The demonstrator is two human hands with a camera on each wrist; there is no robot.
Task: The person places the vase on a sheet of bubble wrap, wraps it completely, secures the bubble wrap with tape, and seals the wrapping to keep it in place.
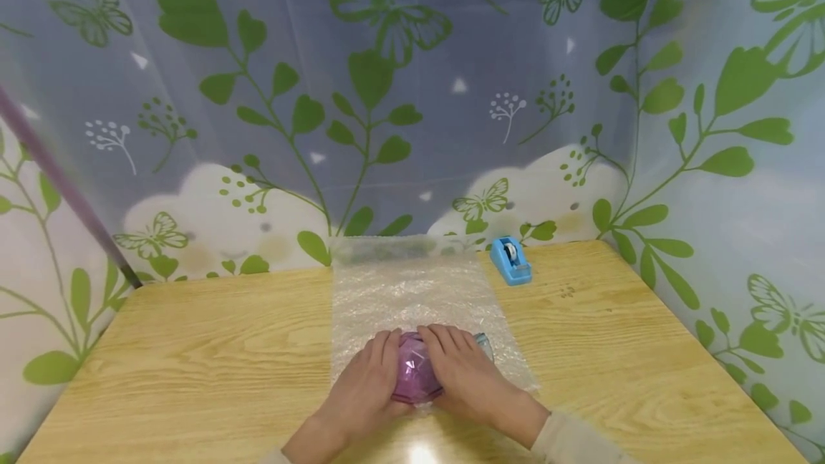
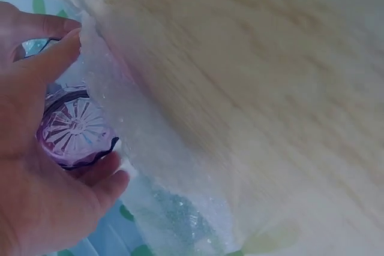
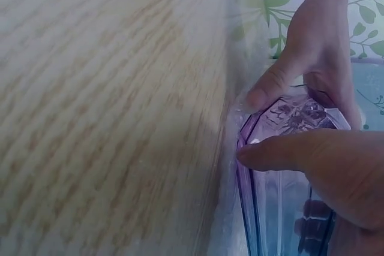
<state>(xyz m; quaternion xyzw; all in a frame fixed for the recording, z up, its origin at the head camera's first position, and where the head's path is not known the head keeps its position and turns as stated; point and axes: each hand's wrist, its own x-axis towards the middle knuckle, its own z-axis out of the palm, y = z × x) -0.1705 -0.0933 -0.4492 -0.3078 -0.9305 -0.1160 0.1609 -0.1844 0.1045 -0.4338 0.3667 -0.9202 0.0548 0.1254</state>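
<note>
A faceted drinking glass (image 1: 415, 369), purple shading into blue, lies on its side on a sheet of bubble wrap (image 1: 412, 285). My left hand (image 1: 369, 377) grips its purple end from the left, and the ribbed base (image 2: 77, 125) shows under the fingers in the left wrist view. From the right, my right hand (image 1: 465, 372) holds the glass with fingers over the top and the thumb (image 3: 279, 153) along its side. Part of the blue end sticks out past the right hand. Near both thumbs, the wrap's close edge (image 3: 231, 172) runs right along the glass.
A blue tape dispenser (image 1: 511, 261) stands at the back of the wooden table (image 1: 225, 349), just right of the wrap. Behind and beside the table hang printed curtains (image 1: 412, 127). The far end of the wrap leans up against the back curtain.
</note>
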